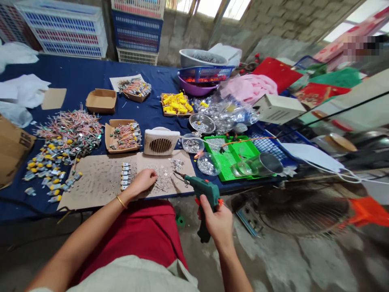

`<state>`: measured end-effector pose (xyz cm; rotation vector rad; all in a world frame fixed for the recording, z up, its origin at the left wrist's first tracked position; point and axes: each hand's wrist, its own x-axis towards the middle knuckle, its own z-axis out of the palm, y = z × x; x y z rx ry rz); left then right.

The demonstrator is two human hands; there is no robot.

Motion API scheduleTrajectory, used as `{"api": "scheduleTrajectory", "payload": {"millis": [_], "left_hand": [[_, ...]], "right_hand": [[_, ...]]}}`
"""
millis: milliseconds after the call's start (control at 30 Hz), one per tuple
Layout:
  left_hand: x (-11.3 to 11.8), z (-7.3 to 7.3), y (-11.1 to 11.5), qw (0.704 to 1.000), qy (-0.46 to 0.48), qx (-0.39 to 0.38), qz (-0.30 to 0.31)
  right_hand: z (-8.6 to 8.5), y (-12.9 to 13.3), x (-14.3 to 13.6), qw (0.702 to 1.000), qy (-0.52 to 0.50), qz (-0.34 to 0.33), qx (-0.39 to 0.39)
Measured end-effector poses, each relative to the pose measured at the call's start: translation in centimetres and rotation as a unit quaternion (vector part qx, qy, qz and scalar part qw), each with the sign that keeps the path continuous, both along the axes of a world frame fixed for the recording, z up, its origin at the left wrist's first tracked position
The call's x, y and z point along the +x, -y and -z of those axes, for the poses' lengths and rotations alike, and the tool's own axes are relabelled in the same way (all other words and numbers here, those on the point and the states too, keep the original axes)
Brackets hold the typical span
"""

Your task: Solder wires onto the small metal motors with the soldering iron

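My right hand [217, 219] is wrapped round the handle of a green soldering gun [205, 188], whose thin tip points left over the cardboard sheet [97, 178]. My left hand [145, 180] rests low over the same cardboard with fingers pinched together; what they hold, if anything, is too small to tell. Small metal bits [178, 164] lie scattered between the hand and the tip. Just left of my left hand stands a row of several small motors [125, 177]. A white vented box [161, 141] sits at the cardboard's back edge.
Piled motors [48, 170] and wired parts [73, 132] lie at left. Cardboard trays [124, 136] and yellow parts [176, 103] are further back. A green basket [225, 162], a clear dish [208, 164] and a metal cup [269, 163] stand right. A fan [304, 209] is below, right.
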<state>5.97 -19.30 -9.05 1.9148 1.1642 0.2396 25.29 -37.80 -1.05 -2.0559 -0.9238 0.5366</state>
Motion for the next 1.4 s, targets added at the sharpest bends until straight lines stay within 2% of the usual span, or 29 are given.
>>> {"api": "scheduleTrajectory", "payload": {"millis": [167,367,633,1033,1400], "left_hand": [[0.6,0.2,-0.4,1.000,0.005,0.030,-0.001],[2.1,0.1,0.5,1.000,0.019,0.005,0.005],[4.9,-0.6,2.6,0.994,-0.095,0.026,-0.054],[5.1,-0.8,2.8,0.990,-0.126,0.034,-0.056],[5.3,-0.8,2.7,0.990,-0.128,0.036,-0.054]], "right_hand": [[0.5,-0.1,-0.5,1.000,0.017,-0.009,-0.011],[0.9,0.1,0.0,0.999,0.049,-0.008,-0.009],[1.8,0.0,0.7,0.996,0.079,-0.046,-0.014],[2.3,-0.4,1.3,0.993,0.086,-0.075,-0.016],[2.7,-0.5,1.6,0.994,0.082,-0.073,-0.019]]}}
